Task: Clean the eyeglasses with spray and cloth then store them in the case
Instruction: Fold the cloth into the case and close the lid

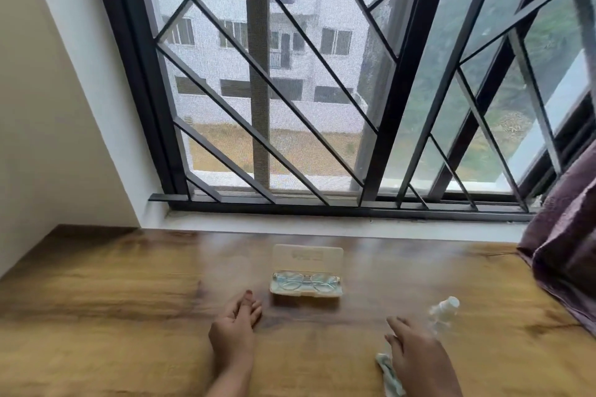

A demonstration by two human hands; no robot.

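The eyeglasses [304,280], clear-framed, lie folded inside an open beige case [306,259] on the wooden table [129,300]; the case lid stands up behind them. My left hand [235,322] rests on the table just left of the case, fingers loosely curled and holding nothing. My right hand [416,354] hovers low at the right with its fingers extended. A pale cloth [388,374] lies partly under that hand. A small clear spray bottle [443,311] lies on its side just beyond the right hand's fingers, blurred.
A barred window [290,74] with a white sill runs along the table's far edge. A purple curtain [567,251] hangs over the table's right end. A cream wall closes the left side.
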